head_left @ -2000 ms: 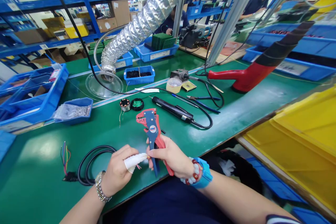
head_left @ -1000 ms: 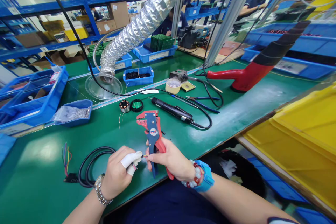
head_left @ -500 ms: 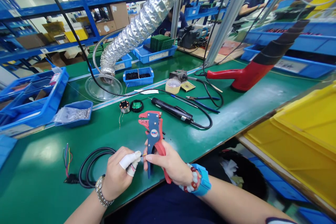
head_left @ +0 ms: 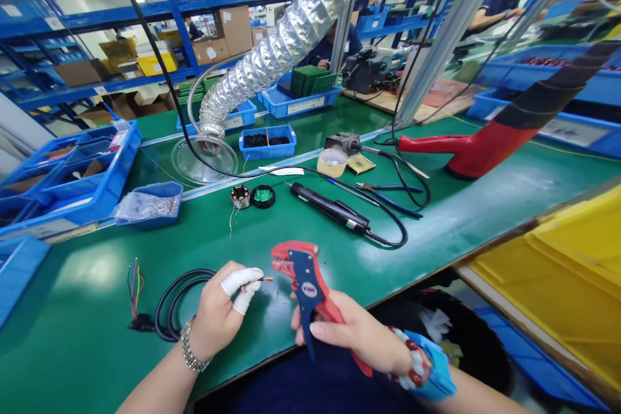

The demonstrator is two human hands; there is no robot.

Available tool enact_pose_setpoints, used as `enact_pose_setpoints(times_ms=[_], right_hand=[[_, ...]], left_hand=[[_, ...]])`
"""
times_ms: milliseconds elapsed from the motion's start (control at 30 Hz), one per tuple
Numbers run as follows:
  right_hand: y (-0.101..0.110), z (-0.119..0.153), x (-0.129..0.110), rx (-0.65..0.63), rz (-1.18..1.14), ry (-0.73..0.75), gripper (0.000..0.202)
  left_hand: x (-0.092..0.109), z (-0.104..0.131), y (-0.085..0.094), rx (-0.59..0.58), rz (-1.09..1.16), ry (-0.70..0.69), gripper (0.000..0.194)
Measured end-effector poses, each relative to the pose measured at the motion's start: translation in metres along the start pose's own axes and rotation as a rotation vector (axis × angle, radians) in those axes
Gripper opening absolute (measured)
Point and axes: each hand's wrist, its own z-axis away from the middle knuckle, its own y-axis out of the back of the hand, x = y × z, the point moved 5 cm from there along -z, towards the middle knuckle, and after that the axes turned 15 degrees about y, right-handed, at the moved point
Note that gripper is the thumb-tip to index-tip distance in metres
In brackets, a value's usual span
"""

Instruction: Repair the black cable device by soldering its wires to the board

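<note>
Cable [head_left: 159,310] lies looped on the green bench [head_left: 92,362], just left of the left hand [head_left: 220,304]; that hand, two fingers wrapped in white, pinches a bundle of coloured wires [head_left: 268,279], tips poking out; the right hand [head_left: 347,330] grips a red and blue wire stripper [head_left: 308,284], its head near the tips but apart; a black screwdriver [head_left: 330,207] lies beyond.
</note>
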Motion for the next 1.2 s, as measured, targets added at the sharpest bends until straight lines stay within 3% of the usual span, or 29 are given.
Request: enact_pose_setpoints(times_ms=[133, 700, 1200], right_hand=[[-0.009, 0.013, 0.005, -0.084, -0.114, -0.024, 0.022], [-0.016, 0.01, 0.0, -0.064, -0.126, 0.009, 0.035], [-0.016, 0.009, 0.004, -0.065, -0.154, 0.023, 0.033]], left_hand=[[-0.002, 0.001, -0.002, -0.015, 0.035, 0.012, 0.027], [-0.002, 0.002, -0.005, -0.037, 0.053, -0.03, 0.033], [-0.003, 0.001, -0.005, -0.046, 0.04, -0.042, 0.033]])
